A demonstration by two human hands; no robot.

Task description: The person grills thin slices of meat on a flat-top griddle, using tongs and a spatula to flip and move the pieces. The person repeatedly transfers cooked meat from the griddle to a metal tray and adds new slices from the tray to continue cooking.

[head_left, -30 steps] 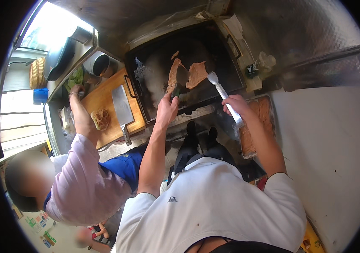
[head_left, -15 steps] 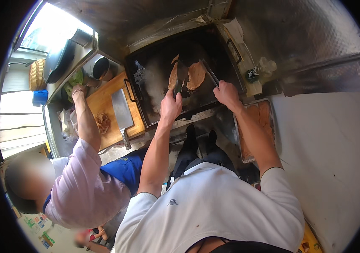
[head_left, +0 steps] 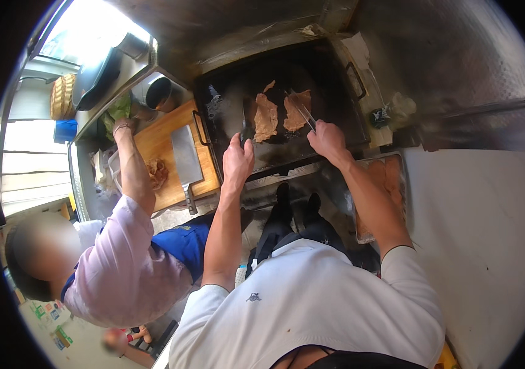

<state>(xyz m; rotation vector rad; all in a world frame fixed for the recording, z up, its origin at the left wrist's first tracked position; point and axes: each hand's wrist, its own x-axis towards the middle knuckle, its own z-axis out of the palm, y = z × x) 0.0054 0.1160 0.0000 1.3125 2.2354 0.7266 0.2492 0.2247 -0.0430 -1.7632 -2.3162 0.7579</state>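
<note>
Glossy metal tongs point(head_left: 307, 117) run from the right fingers point(head_left: 322, 132) to rough meat point(head_left: 266, 120) on a dull metal griddle point(head_left: 336, 92), while left of the left fingers point(head_left: 236, 144) a satin metal cleaver point(head_left: 185, 154) lies on a smooth wooden board point(head_left: 151, 146).

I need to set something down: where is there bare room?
Roomiest: the white surface right of the meat tray, bare but for specks. The griddle is bare between the right meat piece and right handle. Crowded: left hand and right hand at its near edge, and the cutting board, with cleaver.
</note>
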